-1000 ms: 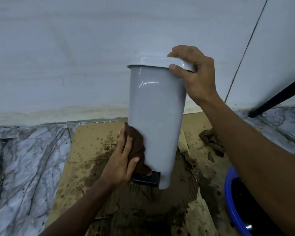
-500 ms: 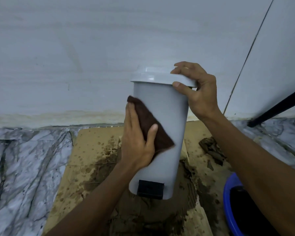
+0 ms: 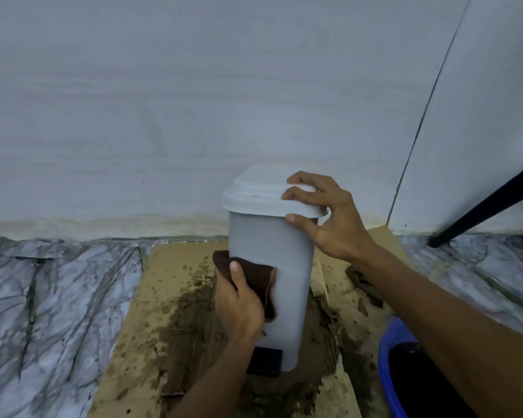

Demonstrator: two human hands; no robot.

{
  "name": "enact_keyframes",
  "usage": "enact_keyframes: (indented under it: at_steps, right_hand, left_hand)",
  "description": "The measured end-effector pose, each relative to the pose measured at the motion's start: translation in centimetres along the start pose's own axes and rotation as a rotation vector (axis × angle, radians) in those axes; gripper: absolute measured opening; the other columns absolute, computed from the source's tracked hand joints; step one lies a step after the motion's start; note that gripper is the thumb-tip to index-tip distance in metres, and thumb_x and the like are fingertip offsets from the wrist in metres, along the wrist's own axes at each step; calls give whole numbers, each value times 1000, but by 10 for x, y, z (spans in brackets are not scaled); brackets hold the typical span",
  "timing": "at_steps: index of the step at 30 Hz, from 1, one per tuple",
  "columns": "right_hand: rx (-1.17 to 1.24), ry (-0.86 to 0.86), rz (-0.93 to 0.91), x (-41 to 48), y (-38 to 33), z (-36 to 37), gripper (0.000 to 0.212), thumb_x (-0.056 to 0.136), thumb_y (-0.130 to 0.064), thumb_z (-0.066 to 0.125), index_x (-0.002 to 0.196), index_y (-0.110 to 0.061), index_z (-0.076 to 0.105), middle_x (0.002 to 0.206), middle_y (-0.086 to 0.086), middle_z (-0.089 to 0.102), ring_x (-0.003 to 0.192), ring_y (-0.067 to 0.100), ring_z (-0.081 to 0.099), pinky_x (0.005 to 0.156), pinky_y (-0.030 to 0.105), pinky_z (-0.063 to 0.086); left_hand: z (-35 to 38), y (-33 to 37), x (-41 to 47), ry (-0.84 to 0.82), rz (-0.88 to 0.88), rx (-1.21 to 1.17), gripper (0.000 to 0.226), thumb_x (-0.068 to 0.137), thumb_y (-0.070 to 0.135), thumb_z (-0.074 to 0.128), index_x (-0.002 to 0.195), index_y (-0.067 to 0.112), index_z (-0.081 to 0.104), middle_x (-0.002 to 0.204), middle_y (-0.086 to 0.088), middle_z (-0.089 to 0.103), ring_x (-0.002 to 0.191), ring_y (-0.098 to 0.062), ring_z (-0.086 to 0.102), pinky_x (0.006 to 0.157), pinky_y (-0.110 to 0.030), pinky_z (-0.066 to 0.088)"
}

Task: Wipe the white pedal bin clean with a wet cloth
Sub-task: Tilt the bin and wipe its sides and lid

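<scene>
The white pedal bin (image 3: 281, 248) stands upright on wet brown cardboard (image 3: 169, 285), its lid closed and its black pedal (image 3: 264, 362) facing me. My right hand (image 3: 329, 218) grips the lid's right rim, fingers on top and thumb under the edge. My left hand (image 3: 239, 300) holds a dark brown cloth (image 3: 255, 279) and presses it against the bin's left front side, about halfway down. Part of the cloth is hidden under my fingers.
A blue basin (image 3: 393, 357) with dark contents sits at the lower right, under my right forearm. A black rod (image 3: 483, 206) slants down to the floor at the right. A white wall (image 3: 194, 101) rises close behind the bin. Marble-patterned floor (image 3: 49, 297) lies on both sides.
The bin has come down from a raised, tilted hold to upright on the cardboard. My left hand went up the bin's front with the cloth, then back down to the left side.
</scene>
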State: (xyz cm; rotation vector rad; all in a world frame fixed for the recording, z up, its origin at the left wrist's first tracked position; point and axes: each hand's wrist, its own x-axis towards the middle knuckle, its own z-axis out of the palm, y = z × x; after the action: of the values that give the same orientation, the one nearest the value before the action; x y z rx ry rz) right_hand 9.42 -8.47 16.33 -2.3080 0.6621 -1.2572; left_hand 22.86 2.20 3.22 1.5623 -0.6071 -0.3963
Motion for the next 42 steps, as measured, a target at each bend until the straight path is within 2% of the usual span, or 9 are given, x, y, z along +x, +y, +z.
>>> enact_keyframes:
  at_steps: [5, 9, 14, 17, 22, 26, 33, 38, 42]
  right_hand:
    - [-55, -63, -11, -27, -17, -5, 30, 77, -15, 85, 105, -15, 76, 130, 2, 61, 127, 23, 51, 105, 47, 42]
    - [-79, -131, -39, -55, -32, -11, 56, 72, -22, 89, 124, -18, 69, 132, -3, 62, 129, 16, 50, 110, 37, 40]
    - [-89, -129, 18, -63, -44, -16, 61, 64, -20, 93, 120, -16, 71, 128, -4, 62, 124, 13, 51, 108, 34, 42]
    - [-115, -189, 91, -71, -49, -21, 63, 61, -25, 94, 120, -22, 71, 127, -10, 58, 124, 6, 47, 107, 28, 40]
    - [-209, -288, 148, -86, -59, -19, 75, 59, -37, 93, 127, -22, 66, 130, -11, 49, 122, 1, 38, 107, 18, 30]
    - [-247, -363, 212, -93, -64, -20, 87, 56, -43, 92, 135, -26, 58, 131, -16, 41, 123, -2, 33, 107, 16, 26]
    - [-395, -467, 224, -100, -64, -28, 109, 53, -58, 87, 149, -29, 42, 149, -16, 31, 137, 3, 24, 114, 26, 25]
    - [-360, -544, 261, -98, -58, -20, 128, 60, -63, 84, 159, -23, 13, 166, -12, 8, 151, 1, -1, 123, 28, 6]
    - [-345, -575, 236, -96, -56, -12, 121, 67, -81, 66, 158, -31, 4, 164, -21, -2, 149, -5, -14, 124, 33, -4]
  left_hand:
    - [-3, 44, 18, 196, -326, -288, 57, 107, 52, 36, 117, 5, 67, 104, -7, 70, 107, -35, 66, 95, -48, 53]
    - [-29, 76, 38, 84, -525, -633, 55, 99, 61, 50, 98, 13, 75, 84, -1, 79, 96, -32, 73, 88, -49, 58]
    - [-59, 96, 28, -323, 90, -90, 32, 105, 42, 53, 136, 40, 62, 111, 20, 72, 102, -13, 68, 78, -33, 57]
    - [-78, 103, 17, -622, 308, 84, 35, 105, 47, 50, 139, 52, 51, 133, 38, 55, 127, 1, 56, 97, -21, 47]
    - [-102, 104, 3, -814, 365, 374, 69, 92, 73, 31, 153, 41, 41, 165, 27, 18, 154, 6, 6, 129, -40, 7]
    - [-117, 98, 1, -945, 453, 508, 52, 106, 43, 45, 157, 38, 34, 167, 23, 13, 153, 7, -8, 130, -44, 0]
    - [-97, 94, -13, -903, 696, 672, 63, 97, 46, 45, 157, 34, 34, 168, 12, 17, 157, -5, -7, 128, -36, -6]
    - [-82, 97, -15, -848, 886, 769, 61, 102, 47, 39, 159, 25, 34, 168, 4, 23, 158, -14, 8, 127, -31, -7]
    - [-104, 88, -3, -856, 831, 766, 68, 101, 61, 36, 161, 32, 28, 170, 10, 16, 157, -5, 0, 128, -30, -4]
